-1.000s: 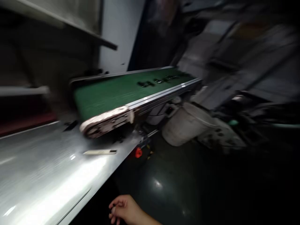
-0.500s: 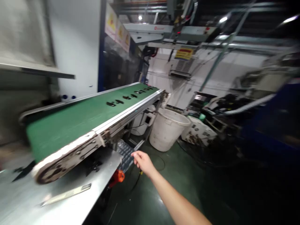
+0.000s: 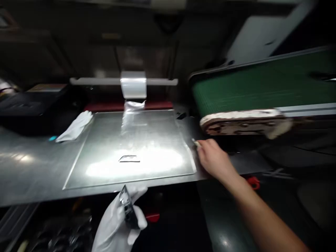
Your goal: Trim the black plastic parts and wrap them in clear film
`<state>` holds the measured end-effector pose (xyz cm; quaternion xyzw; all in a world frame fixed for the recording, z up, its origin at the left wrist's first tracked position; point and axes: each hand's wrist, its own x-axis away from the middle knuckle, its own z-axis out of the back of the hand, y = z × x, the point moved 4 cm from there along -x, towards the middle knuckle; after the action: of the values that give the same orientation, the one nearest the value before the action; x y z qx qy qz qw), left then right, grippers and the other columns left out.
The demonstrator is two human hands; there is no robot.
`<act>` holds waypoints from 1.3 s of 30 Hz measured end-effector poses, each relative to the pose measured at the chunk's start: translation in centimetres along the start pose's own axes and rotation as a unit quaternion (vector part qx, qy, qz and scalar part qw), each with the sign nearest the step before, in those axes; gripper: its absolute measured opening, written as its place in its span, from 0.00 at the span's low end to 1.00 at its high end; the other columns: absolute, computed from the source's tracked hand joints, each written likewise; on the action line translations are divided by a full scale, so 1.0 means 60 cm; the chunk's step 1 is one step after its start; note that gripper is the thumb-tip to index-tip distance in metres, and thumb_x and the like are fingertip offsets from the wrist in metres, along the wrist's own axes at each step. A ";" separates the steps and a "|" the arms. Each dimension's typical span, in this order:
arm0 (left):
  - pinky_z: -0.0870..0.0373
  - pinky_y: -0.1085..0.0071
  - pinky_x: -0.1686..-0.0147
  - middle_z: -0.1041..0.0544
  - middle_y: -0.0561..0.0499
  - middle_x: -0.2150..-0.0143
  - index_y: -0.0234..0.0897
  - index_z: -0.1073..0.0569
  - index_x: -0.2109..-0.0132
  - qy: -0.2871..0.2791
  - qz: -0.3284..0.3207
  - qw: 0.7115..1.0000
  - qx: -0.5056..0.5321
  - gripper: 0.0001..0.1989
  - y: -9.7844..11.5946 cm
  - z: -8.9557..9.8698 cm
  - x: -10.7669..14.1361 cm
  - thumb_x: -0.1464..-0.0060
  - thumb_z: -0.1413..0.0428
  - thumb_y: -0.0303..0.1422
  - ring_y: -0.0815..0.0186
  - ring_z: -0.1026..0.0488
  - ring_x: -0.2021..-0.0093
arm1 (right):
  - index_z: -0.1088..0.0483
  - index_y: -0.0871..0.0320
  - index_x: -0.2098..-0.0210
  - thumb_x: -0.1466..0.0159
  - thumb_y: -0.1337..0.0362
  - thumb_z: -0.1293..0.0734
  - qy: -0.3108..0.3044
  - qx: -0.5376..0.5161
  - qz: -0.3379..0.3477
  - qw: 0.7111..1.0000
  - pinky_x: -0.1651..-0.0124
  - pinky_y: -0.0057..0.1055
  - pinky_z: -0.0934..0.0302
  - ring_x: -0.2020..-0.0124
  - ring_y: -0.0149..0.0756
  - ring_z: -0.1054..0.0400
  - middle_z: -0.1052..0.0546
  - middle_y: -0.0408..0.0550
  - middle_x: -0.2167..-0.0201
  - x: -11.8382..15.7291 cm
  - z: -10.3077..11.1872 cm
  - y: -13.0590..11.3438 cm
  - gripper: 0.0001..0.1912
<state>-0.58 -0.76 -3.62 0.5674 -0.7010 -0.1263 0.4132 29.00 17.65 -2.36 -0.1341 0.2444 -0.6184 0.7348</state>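
Note:
My left hand (image 3: 119,218), in a white glove, grips a small glossy black part (image 3: 128,208) in front of the table's near edge. My bare right hand (image 3: 214,157) is closed around a pale, slim knife-like tool (image 3: 196,143), whose tip points up and left. It is over the metal table (image 3: 39,168), at the right side of a clear framed sheet (image 3: 154,129). On that sheet lies a small flat piece with a dark outline (image 3: 130,158). Motion blur softens the fine detail.
A green conveyor belt (image 3: 249,87) stands at the right, its end above the table. A white glove (image 3: 76,127) lies at the left, beside a black box (image 3: 34,105). Behind the sheet, a film roll (image 3: 133,85) hangs on a white bar.
The view has swung left from the conveyor to the table. My right hand now holds the pale tool that lay on the table, and my gloved left hand with the black part has come into view.

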 end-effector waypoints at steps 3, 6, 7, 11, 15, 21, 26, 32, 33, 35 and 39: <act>0.44 0.81 0.83 0.16 0.41 0.62 0.41 0.20 0.43 -0.082 -0.069 0.994 0.013 0.18 0.005 0.007 -0.007 0.36 0.41 0.44 0.74 0.32 0.79 | 0.29 0.54 0.37 0.25 0.59 0.40 -0.087 -0.083 0.076 0.990 0.43 0.43 0.33 0.46 0.49 0.28 0.25 0.55 0.46 0.032 0.004 -0.077 0.19; 0.45 0.81 0.83 0.16 0.42 0.62 0.42 0.21 0.42 -0.133 -0.084 0.987 0.030 0.17 0.007 0.004 -0.012 0.32 0.45 0.41 0.77 0.36 0.81 | 0.30 0.45 0.35 0.22 0.58 0.40 -0.272 -0.201 0.188 0.922 0.49 0.32 0.32 0.50 0.38 0.26 0.21 0.45 0.51 0.084 -0.002 -0.187 0.18; 0.46 0.81 0.84 0.15 0.40 0.57 0.43 0.21 0.42 -0.142 -0.086 0.985 0.037 0.17 0.007 0.002 -0.012 0.32 0.46 0.41 0.77 0.35 0.81 | 0.29 0.44 0.36 0.22 0.60 0.39 -0.310 -0.226 0.209 0.900 0.51 0.30 0.32 0.52 0.35 0.25 0.20 0.43 0.53 0.098 -0.005 -0.218 0.17; 0.48 0.82 0.86 0.20 0.38 0.41 0.46 0.23 0.39 -0.184 -0.075 0.979 0.053 0.18 0.000 -0.005 -0.007 0.32 0.45 0.42 0.79 0.34 0.81 | 0.28 0.50 0.39 0.24 0.66 0.35 -0.329 -0.271 0.242 0.872 0.49 0.24 0.33 0.52 0.29 0.24 0.19 0.40 0.50 0.118 -0.023 -0.280 0.16; 0.48 0.84 0.87 0.16 0.41 0.51 0.46 0.23 0.40 -0.200 -0.067 0.976 0.061 0.18 -0.007 -0.003 -0.003 0.33 0.44 0.42 0.78 0.34 0.81 | 0.27 0.54 0.40 0.24 0.67 0.36 -0.330 -0.255 0.256 0.872 0.52 0.26 0.32 0.55 0.30 0.24 0.19 0.43 0.52 0.120 -0.036 -0.282 0.15; 0.46 0.85 0.84 0.17 0.46 0.71 0.43 0.27 0.36 -0.185 0.004 0.982 0.024 0.23 -0.011 0.007 0.002 0.33 0.42 0.45 0.79 0.40 0.85 | 0.27 0.56 0.41 0.24 0.68 0.37 -0.345 -0.231 0.290 0.863 0.62 0.29 0.35 0.62 0.32 0.28 0.21 0.46 0.57 0.121 -0.033 -0.286 0.14; 0.48 0.86 0.86 0.16 0.45 0.71 0.43 0.28 0.35 -0.191 0.027 0.981 0.020 0.25 -0.007 0.005 0.002 0.35 0.40 0.45 0.79 0.39 0.85 | 0.25 0.57 0.48 0.25 0.70 0.36 -0.361 -0.217 0.306 0.854 0.68 0.29 0.39 0.67 0.30 0.31 0.23 0.45 0.61 0.118 -0.025 -0.279 0.11; 0.47 0.85 0.85 0.18 0.45 0.72 0.41 0.28 0.35 -0.199 0.062 0.978 0.022 0.25 -0.019 0.003 0.007 0.35 0.39 0.44 0.79 0.39 0.85 | 0.24 0.57 0.46 0.25 0.70 0.36 -0.366 -0.216 0.329 0.843 0.70 0.29 0.44 0.71 0.29 0.36 0.26 0.42 0.66 0.116 -0.019 -0.264 0.12; 0.47 0.85 0.85 0.18 0.45 0.72 0.41 0.28 0.35 -0.201 0.061 0.977 0.026 0.25 -0.021 0.003 0.009 0.35 0.40 0.44 0.79 0.40 0.85 | 0.25 0.57 0.45 0.25 0.70 0.36 -0.366 -0.218 0.333 0.841 0.70 0.29 0.45 0.71 0.28 0.36 0.26 0.42 0.66 0.116 -0.019 -0.262 0.12; 0.48 0.85 0.85 0.17 0.45 0.71 0.42 0.29 0.34 -0.199 0.057 0.978 0.033 0.25 -0.025 0.002 0.013 0.34 0.40 0.44 0.79 0.40 0.85 | 0.25 0.57 0.44 0.25 0.69 0.36 -0.367 -0.221 0.336 0.839 0.70 0.29 0.45 0.71 0.28 0.36 0.26 0.42 0.66 0.117 -0.020 -0.260 0.13; 0.50 0.86 0.86 0.18 0.45 0.71 0.41 0.28 0.35 -0.186 0.050 0.980 0.044 0.24 -0.032 0.003 0.017 0.34 0.41 0.43 0.80 0.40 0.85 | 0.24 0.58 0.44 0.25 0.69 0.36 -0.375 -0.227 0.331 0.836 0.69 0.28 0.43 0.70 0.28 0.34 0.25 0.43 0.65 0.116 -0.023 -0.258 0.13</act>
<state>0.57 -2.37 -4.52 0.5157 -0.7982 -0.1777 0.2556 16.01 7.91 2.89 -0.4297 0.1135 -0.1682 0.8799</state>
